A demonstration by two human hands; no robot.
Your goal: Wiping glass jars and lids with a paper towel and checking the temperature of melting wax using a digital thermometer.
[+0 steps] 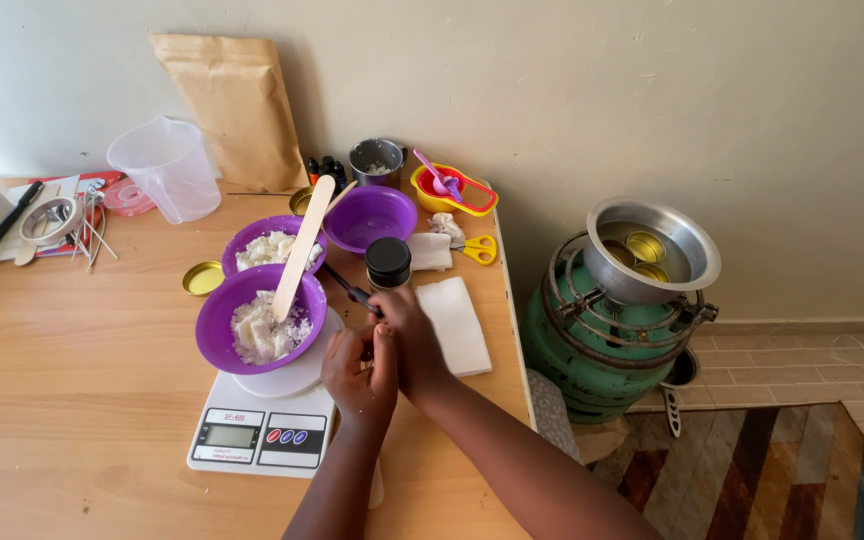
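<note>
Holding a thin dark tool [350, 292], the right hand [407, 335] had its fingers closed around the lower end of it, and the tip of the tool pointed up and to the left from the grip. The left hand [357, 372] lay just beside the right one, touching it, with the fingers curled; I could not tell whether it gripped anything.

Immediately to the left of the grip stood a purple bowl [260, 318] with white chunks, on a white kitchen scale [260, 430]. A wooden stick [302, 247] leaned in this bowl. Behind it was a second purple bowl [274, 243], also with white chunks, and farther back a third purple bowl [369, 217].

Just above the grip stood a small jar with a black lid [388, 263]. To the right of the hands lay a folded white cloth [455, 325], and beyond it yellow scissors [478, 249]. Well apart to the right, a metal pot [652, 250] sat on a green gas cylinder [592, 345]. All rested on a wooden table [72, 350], except the pot and the cylinder.
</note>
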